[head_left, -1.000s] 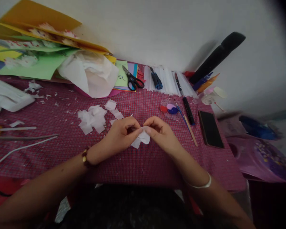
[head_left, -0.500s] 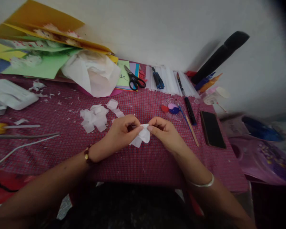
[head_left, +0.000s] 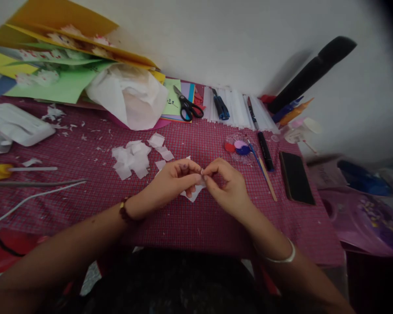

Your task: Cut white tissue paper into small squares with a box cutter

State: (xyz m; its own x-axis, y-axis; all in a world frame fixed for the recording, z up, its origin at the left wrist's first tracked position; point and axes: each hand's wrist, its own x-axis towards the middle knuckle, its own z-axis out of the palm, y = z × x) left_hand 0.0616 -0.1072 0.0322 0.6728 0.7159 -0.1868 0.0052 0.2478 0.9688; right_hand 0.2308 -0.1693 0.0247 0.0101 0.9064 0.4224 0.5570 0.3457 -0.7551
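Observation:
My left hand (head_left: 177, 178) and my right hand (head_left: 228, 187) meet fingertip to fingertip over the front middle of the table. Between them they pinch a small piece of white paper (head_left: 202, 172), mostly hidden by the fingers. Under my hands lies a flat white paper square (head_left: 193, 195), partly covered. Left of my left hand is a loose heap of thin white paper squares (head_left: 131, 158), with a few single squares (head_left: 156, 140) beside it. Beyond my right hand, a clear palette (head_left: 239, 147) holds red, pink and blue paint.
A paintbrush (head_left: 258, 158), wooden stick (head_left: 269, 183), black marker (head_left: 265, 151) and phone (head_left: 297, 178) lie right. Scissors (head_left: 187, 104), a blue cutter (head_left: 220, 107) and white sticks (head_left: 237, 109) lie at the back. A glue gun (head_left: 0, 172) and white device (head_left: 19, 124) are left.
The white paper, spread out between my fingertips before, is now gathered small and mostly hidden in the pinch. My left fingers have curled under it. The view has shifted slightly.

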